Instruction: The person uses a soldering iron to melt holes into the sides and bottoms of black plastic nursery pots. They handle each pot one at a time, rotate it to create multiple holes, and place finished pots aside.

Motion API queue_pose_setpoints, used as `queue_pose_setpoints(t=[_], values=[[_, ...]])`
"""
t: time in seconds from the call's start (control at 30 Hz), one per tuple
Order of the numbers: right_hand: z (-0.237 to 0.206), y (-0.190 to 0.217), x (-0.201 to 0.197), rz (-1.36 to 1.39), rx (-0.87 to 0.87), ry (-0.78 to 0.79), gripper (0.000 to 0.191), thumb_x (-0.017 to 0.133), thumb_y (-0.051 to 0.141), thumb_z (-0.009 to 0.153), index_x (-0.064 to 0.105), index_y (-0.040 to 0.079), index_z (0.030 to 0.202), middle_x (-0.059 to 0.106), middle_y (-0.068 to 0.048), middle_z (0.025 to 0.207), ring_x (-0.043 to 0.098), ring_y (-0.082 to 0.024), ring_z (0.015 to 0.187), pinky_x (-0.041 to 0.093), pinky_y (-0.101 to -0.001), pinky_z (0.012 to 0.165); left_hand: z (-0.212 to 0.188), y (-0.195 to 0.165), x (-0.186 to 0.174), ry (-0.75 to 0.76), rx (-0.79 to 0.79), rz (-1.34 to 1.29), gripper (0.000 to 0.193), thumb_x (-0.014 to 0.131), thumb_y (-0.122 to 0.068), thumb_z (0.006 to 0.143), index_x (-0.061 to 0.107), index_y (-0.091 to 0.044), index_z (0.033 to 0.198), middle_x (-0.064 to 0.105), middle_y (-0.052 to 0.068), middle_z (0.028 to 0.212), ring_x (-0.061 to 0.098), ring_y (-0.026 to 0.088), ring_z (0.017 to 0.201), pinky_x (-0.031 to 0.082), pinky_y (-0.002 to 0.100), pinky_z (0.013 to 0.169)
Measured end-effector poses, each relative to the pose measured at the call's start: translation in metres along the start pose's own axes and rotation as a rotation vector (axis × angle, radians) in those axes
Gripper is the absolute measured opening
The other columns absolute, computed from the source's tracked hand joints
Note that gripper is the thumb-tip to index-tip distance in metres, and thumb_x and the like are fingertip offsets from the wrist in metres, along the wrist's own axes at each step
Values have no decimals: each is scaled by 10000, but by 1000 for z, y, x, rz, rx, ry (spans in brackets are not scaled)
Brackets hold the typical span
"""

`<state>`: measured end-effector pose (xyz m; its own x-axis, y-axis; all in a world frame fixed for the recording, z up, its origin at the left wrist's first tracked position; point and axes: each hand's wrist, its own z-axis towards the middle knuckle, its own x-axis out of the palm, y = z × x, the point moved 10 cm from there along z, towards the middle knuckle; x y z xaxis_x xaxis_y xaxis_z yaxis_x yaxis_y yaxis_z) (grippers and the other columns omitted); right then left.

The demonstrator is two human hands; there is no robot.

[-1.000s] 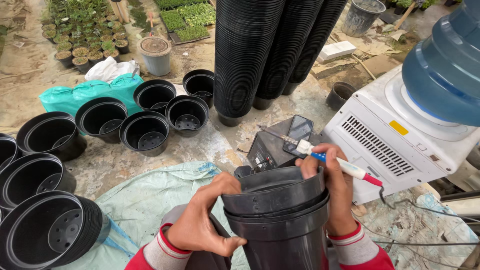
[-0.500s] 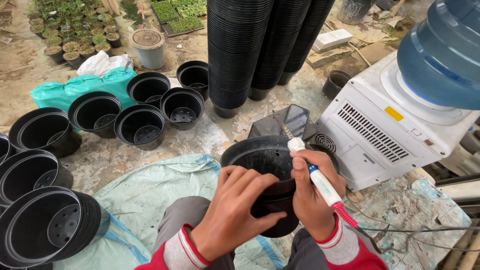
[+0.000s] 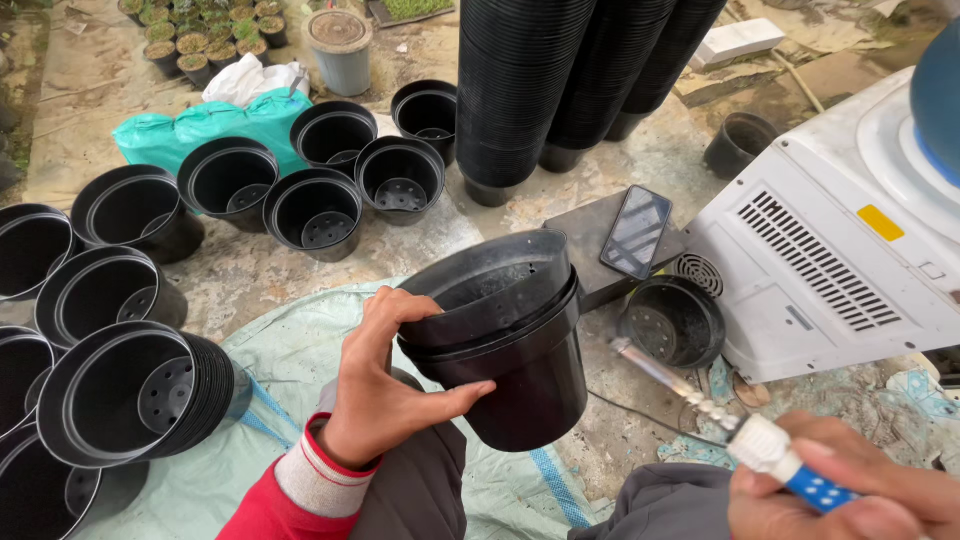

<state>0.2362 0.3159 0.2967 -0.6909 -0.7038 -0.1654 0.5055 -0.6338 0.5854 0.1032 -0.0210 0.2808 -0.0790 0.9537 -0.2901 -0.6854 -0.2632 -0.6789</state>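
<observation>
Towering at the ground's far edge, stacked black pots (image 3: 580,80) are seen. Nested black plastic pots (image 3: 505,335) are gripped at the rim by the left hand (image 3: 385,400); they could slip. A soldering iron (image 3: 700,400) is clenched in the right hand (image 3: 850,495); its tip could burn the cloth (image 3: 300,350).
</observation>
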Motion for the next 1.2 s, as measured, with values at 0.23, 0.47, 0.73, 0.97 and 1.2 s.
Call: queue_pose_setpoints(t=[0.23,0.47,0.73,0.97,1.2], values=[[-4,12,32,-6,5,134,384,478,370,1082,468,0,979,586,-142,618,639,-215,557,537,-327,502,7,-4,9,-7,1,56,573,963,-176,603,627,-51,1049,621,44,894,552,197,846,447,324,805],[9,-4,60,216,169,-1,410,508,398,1179,433,-5,1202,635,-231,965,719,-329,880,625,-394,746,0,4,-5,-129,-156,82,603,970,-180,602,595,-39,1052,602,44,926,576,170,848,485,307,780],[-9,-16,150,651,472,318,938,768,493,834,273,38,1488,421,-175,1489,446,-285,1377,455,-444,1083,-16,27,-12,-340,-319,-462,474,877,-92,804,489,-58,1074,600,15,981,587,111,911,501,273,839],[-9,-19,160,615,569,408,1105,881,287,771,151,79,1575,420,-163,1472,499,-288,1346,449,-449,1110,-20,29,-2,-114,-346,-475,265,584,-208,1069,645,34,1157,642,-10,834,527,48,772,456,233,691],[-10,-23,171,585,578,546,1063,867,292,753,260,10,1579,505,-168,1446,550,-259,1337,442,-406,1127,-23,23,-8,-103,-390,-449,414,502,-281,1091,689,43,1269,498,-45,649,410,26,624,351,236,550]])
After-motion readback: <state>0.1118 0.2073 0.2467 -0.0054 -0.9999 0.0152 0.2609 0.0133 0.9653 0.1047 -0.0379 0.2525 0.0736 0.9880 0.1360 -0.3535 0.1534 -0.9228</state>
